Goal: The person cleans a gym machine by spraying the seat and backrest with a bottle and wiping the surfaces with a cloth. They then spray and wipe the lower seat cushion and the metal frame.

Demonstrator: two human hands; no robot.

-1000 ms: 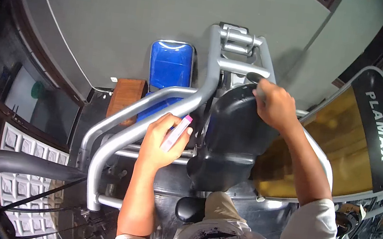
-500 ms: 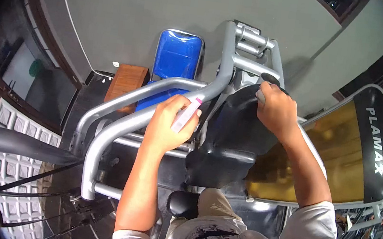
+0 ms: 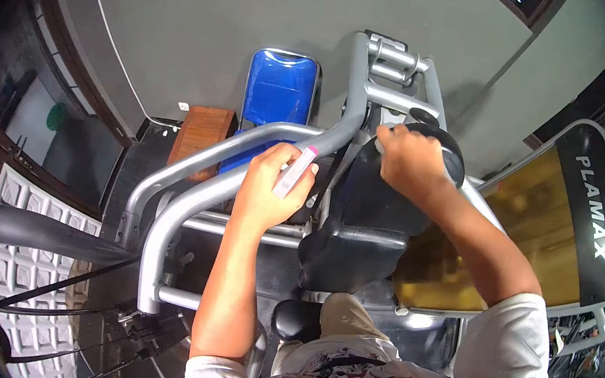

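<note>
My left hand point(image 3: 275, 182) is closed around a small pale bottle point(image 3: 295, 173) with a pink end, beside the curved silver frame tube point(image 3: 200, 193) of an exercise machine. My right hand point(image 3: 410, 159) is closed over the upper part of the black padded backrest point(image 3: 377, 198). A bit of something pale shows at its fingertips, too small to make out. Below the backrest is the black seat pad point(image 3: 350, 259).
A blue chair point(image 3: 280, 88) and a brown wooden box point(image 3: 201, 135) stand by the grey wall. At the right is a panel lettered PLAMAX point(image 3: 590, 217). A dark curved bar point(image 3: 48, 232) and white textured panels point(image 3: 30, 284) are at the left.
My right hand has moved left across the top of the backrest. My left hand still holds the bottle at nearly the same place. The view has shifted slightly.
</note>
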